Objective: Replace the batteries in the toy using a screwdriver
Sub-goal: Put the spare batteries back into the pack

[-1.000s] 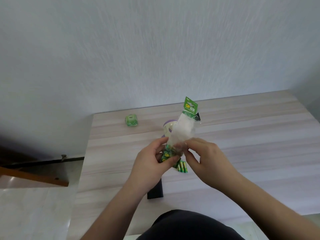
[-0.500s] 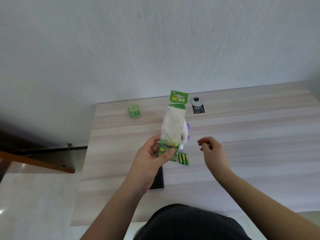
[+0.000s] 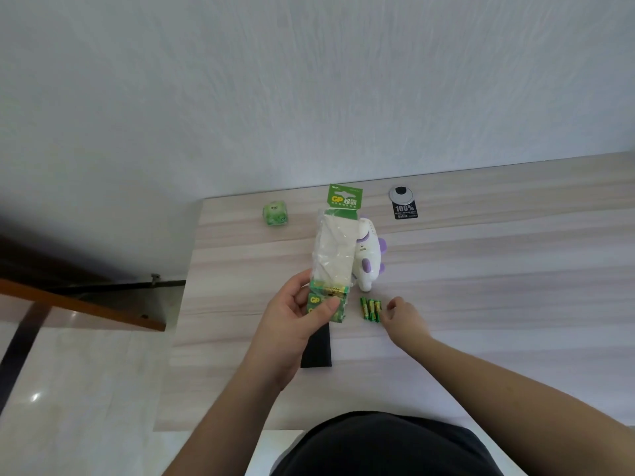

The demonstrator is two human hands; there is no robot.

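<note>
My left hand (image 3: 295, 316) grips the lower end of a clear battery pack (image 3: 335, 249) with a green header card, holding it upright above the table. Green batteries remain in its bottom. Behind the pack lies a white and purple plush toy (image 3: 369, 261), partly hidden by it. Three loose green batteries (image 3: 371, 309) lie side by side on the wooden table (image 3: 498, 269). My right hand (image 3: 403, 314) is down at the table just right of them, fingers curled, fingertips close to the batteries; whether it touches one I cannot tell. No screwdriver is identifiable.
A black flat object (image 3: 318, 348) lies under my left hand near the table's front. A small green cube (image 3: 275, 213) sits at the back left. A grey cable grommet with a black label (image 3: 403, 204) is at the back. The table's left edge drops to a tiled floor.
My right hand let go of the pack and moved down to the right, beside the loose batteries. My left hand keeps hold of the pack, now upright. The view shifted, showing the toy.
</note>
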